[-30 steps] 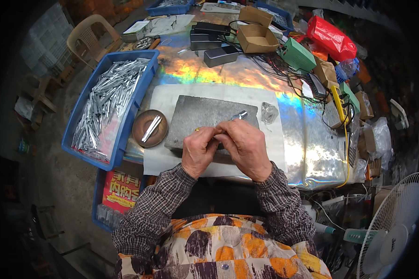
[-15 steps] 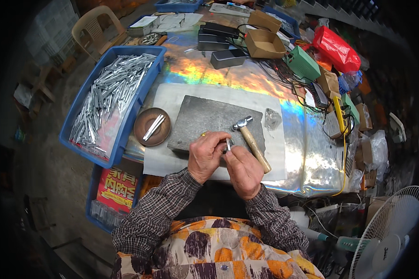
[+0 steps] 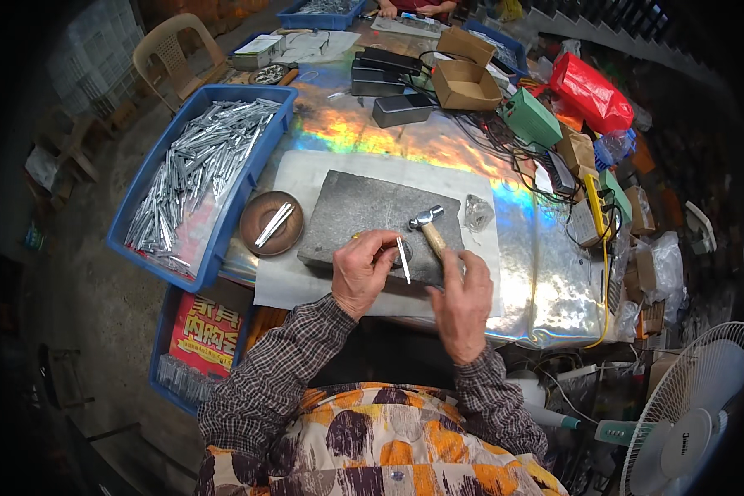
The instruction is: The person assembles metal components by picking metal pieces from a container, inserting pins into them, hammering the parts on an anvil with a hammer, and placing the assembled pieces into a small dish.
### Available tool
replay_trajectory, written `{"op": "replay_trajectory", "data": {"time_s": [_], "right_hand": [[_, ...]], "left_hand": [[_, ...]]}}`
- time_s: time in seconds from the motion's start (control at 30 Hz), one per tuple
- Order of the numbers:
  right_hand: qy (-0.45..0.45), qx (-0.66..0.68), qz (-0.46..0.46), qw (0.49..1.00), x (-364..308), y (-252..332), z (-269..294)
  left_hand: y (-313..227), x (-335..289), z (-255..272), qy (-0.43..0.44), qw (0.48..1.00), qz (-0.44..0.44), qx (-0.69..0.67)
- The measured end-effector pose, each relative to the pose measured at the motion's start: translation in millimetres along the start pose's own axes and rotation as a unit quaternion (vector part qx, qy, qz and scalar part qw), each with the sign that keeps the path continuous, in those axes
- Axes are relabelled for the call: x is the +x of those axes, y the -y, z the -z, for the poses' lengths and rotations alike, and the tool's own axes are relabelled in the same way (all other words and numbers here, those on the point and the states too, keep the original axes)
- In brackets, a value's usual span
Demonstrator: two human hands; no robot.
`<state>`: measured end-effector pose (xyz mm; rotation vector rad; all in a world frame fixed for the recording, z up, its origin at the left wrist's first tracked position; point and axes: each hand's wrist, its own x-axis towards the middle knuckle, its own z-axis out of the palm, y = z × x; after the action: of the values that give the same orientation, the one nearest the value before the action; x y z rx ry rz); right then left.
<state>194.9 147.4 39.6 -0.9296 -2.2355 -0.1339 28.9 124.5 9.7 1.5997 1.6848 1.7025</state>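
My left hand (image 3: 362, 271) pinches a thin silver metal strip (image 3: 403, 261) that points toward me over the near edge of a grey stone block (image 3: 364, 202). A ball-peen hammer (image 3: 431, 229) lies on the block, its metal head away from me. My right hand (image 3: 463, 307) is over the hammer's wooden handle, its fingers and thumb apart; much of the handle is hidden under it. Whether the fingertips touch the wood I cannot tell. Left of the block, a round brown bowl (image 3: 250, 238) holds several similar strips (image 3: 274, 224).
A blue bin (image 3: 124, 211) heaped with silver strips (image 3: 192, 175) stands at the left. Right of the block lies a small clear plastic bag (image 3: 477, 213). Cardboard boxes (image 3: 463, 87), cables and a red bag (image 3: 589, 93) crowd the back right. A fan (image 3: 690, 413) stands lower right. Another person's hand (image 3: 387, 10) shows at the far edge.
My right hand has let go of the metal strip and moved right, over the hammer handle, its fingers spreading. The strip stays in my left hand. Another person's hands have come into view at the far edge.
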Motion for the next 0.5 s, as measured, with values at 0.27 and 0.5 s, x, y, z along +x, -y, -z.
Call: {"op": "replay_trajectory", "data": {"time_s": [0.27, 0.5], "right_hand": [[0.145, -0.038, -0.094, 0.984, -14, -30, 5], [0.077, 0.171, -0.165, 0.968, -16, -14, 44]], "left_hand": [[-3, 2, -2, -0.019, 1.0, -0.009, 0.012], [0, 1, -3, -0.018, 1.0, -0.014, 0.011]]}}
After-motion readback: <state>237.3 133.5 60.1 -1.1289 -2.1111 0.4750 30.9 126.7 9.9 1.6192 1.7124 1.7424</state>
